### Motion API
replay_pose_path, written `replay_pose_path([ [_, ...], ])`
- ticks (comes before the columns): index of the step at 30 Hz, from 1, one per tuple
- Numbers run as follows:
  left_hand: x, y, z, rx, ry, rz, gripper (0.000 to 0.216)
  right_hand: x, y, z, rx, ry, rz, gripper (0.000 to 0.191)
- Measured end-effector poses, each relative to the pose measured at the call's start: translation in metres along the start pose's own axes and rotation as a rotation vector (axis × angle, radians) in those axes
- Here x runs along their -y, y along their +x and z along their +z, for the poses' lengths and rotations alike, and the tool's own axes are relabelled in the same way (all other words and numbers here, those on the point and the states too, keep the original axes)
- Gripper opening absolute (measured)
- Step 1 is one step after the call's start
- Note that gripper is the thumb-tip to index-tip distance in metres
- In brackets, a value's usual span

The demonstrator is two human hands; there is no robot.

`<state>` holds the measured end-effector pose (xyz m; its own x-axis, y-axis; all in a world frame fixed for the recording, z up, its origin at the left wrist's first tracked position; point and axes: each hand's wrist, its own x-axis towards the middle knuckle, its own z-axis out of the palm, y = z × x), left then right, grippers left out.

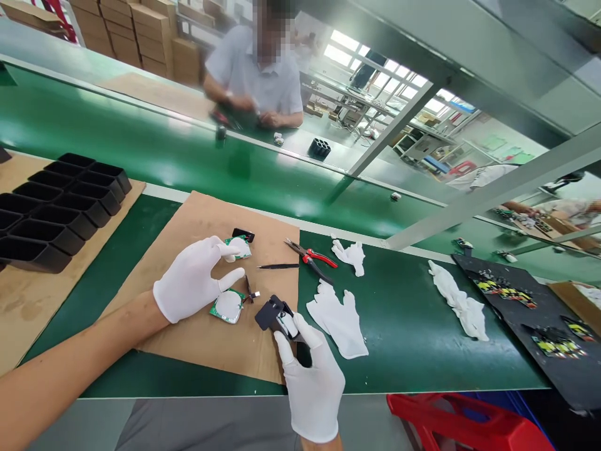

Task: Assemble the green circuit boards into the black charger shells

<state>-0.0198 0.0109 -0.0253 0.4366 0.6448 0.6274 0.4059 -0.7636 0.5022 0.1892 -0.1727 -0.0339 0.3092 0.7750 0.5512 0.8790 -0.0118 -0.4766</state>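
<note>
My left hand (190,275), in a white glove, is open over the cardboard sheet (188,341), thumb and fingers apart. Its fingertips reach a green circuit board with a white part (241,246); whether they touch it I cannot tell. Beside that board lies a small black piece (244,235). Below the thumb rests a second green board with a white rounded part (228,307), and near it a short dark cable with a white connector (252,294). My gloved right hand (312,379) grips a small black case (277,315) with a whitish part inside, between thumb and fingers.
Red-handled pliers (307,255) and black tweezers (279,266) lie beyond my hands. White gloves (340,319) are on the green bench. A black divided tray (61,207) stands left, a dark board with parts (530,326) right. A person (263,81) sits across the bench.
</note>
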Motion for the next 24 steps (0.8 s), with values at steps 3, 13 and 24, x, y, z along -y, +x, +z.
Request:
replay_pose_path([
  [3,-0.001,0.000,0.000,0.000,0.012,0.002,0.021,-0.001,-0.002,0.002,0.031,0.058,-0.018,0.032],
  [13,0.000,0.000,0.001,0.022,0.027,0.011,0.023,-0.002,0.001,0.003,0.078,0.116,-0.020,0.041],
  [24,0.001,-0.001,0.003,0.041,0.016,-0.001,0.021,0.020,0.005,-0.015,0.071,0.957,0.932,0.037],
])
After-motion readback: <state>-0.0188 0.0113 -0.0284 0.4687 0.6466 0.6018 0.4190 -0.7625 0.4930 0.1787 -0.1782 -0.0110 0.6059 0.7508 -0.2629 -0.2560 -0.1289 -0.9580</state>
